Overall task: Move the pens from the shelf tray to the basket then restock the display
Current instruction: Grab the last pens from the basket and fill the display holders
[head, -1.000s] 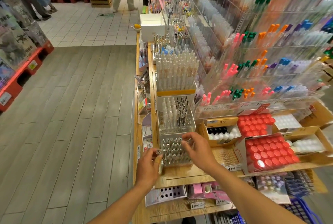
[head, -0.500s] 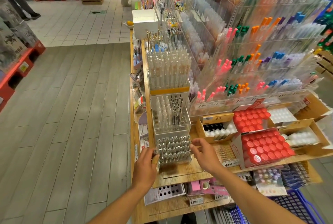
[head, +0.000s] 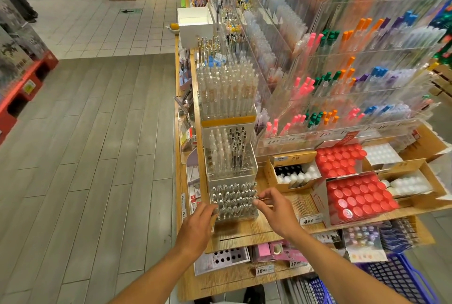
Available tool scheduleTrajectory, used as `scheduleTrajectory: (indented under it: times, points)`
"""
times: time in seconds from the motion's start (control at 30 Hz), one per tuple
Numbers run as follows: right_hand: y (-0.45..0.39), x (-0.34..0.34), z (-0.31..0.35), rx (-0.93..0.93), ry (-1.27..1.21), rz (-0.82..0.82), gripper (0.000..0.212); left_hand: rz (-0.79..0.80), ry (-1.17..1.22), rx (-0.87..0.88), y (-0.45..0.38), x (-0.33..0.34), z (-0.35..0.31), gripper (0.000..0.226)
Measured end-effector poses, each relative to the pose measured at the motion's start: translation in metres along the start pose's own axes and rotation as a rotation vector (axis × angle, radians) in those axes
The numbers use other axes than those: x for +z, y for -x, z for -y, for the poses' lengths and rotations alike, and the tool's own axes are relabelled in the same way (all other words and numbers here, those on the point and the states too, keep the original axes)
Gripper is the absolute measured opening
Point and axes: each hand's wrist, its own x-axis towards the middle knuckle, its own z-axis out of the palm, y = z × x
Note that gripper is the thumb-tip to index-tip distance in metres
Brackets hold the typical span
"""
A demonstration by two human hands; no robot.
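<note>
A clear shelf tray (head: 247, 216) packed with several silver-tipped pens (head: 233, 197) stands at the near end of the wooden shelf (head: 259, 230). My left hand (head: 198, 226) grips the tray's left side with its fingers curled round the edge. My right hand (head: 276, 210) is at the tray's right side, its fingertips touching the upper right corner by the outermost pens. A blue basket (head: 401, 279) sits low at the bottom right, below the shelf.
Behind the tray stand taller clear pen holders (head: 230, 156) and acrylic racks of coloured pens (head: 342, 83). Cardboard boxes with red-capped bottles (head: 357, 198) lie to the right. A grey wooden floor (head: 97, 156) runs along the left of the aisle.
The view has swung slightly left and down. My right hand slid from over the tray's top to its right corner. My left hand has closed in on the tray's left side.
</note>
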Motion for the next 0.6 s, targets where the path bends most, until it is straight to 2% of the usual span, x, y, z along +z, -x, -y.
scheduleTrajectory:
  times: [0.27, 0.6]
  points:
    - [-0.002, -0.001, 0.002, 0.005, -0.031, 0.007, 0.017, 0.019, 0.047, -0.134, 0.006, 0.009, 0.012, 0.023]
    - [-0.002, -0.002, 0.001, 0.018, -0.041, 0.038, 0.017, 0.081, 0.053, -0.253, -0.006, 0.018, 0.012, 0.031]
